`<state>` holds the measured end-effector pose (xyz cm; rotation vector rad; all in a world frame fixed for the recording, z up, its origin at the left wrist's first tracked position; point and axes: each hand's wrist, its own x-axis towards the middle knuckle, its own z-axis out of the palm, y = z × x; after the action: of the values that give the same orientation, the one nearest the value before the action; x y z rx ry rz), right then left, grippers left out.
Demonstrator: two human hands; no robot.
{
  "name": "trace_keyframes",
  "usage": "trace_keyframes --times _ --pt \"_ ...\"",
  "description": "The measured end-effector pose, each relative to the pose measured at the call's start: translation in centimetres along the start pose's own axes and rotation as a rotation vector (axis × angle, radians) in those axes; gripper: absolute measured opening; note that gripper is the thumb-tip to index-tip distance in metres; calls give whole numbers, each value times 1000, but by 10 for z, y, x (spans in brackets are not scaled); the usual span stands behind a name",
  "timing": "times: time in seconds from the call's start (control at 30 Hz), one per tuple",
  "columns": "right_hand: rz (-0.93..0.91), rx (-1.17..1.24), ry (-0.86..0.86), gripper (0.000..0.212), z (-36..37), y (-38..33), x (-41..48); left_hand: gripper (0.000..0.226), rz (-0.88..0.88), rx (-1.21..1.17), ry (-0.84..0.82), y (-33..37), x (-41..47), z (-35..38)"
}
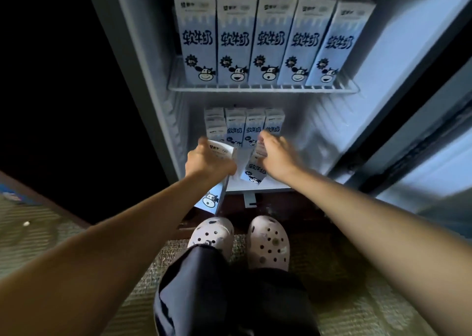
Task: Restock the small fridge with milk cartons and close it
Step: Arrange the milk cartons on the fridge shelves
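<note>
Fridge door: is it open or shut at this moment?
Open. The door is swung out to the right, and the cartons on the wire shelf inside are in plain view.

Dim room, greenish woven mat (357, 310) over dark wooden floor (306, 208), blackness left.

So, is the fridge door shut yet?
No, the fridge door stands open, and the left hand holds a milk carton.

Fridge (138, 54) open, door (439, 172) swung out at 3 o'clock. Five blue-white top cartons (273, 41) upright at 12 o'clock, back cartons (252, 128) upright below. At centre, left carton (212, 200) and right carton (254, 169) tilted.
</note>
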<state>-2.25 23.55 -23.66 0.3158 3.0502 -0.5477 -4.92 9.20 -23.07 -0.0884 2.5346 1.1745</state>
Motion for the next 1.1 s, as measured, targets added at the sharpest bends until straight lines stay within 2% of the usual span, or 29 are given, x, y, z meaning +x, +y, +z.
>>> trace_keyframes --times 0.13,0.2,0.3,0.5,0.57,0.7,0.97,1.1 --pt "-87 -16 -24 45 22 -4 29 56 -35 -20 -2 -13 29 5" --pt "-109 12 11 40 31 -6 42 58 -41 -41 9 -17 40 8" --pt "-147 15 95 52 45 -5 62 59 -57 -65 29 -23 55 12" --pt "26 380 215 69 66 18 69 58 -87 -90 34 -34 71 21" --pt "119 485 157 65 74 21 67 58 -97 -103 43 -36 75 21" --pt "185 421 24 42 96 27 71 61 -92 -108 64 -39 81 24" --pt "209 420 32 36 108 21 92 53 -35 -121 131 -37 90 26" --pt "250 355 11 27 109 18 103 60 10 -80 156 -39 89 28"
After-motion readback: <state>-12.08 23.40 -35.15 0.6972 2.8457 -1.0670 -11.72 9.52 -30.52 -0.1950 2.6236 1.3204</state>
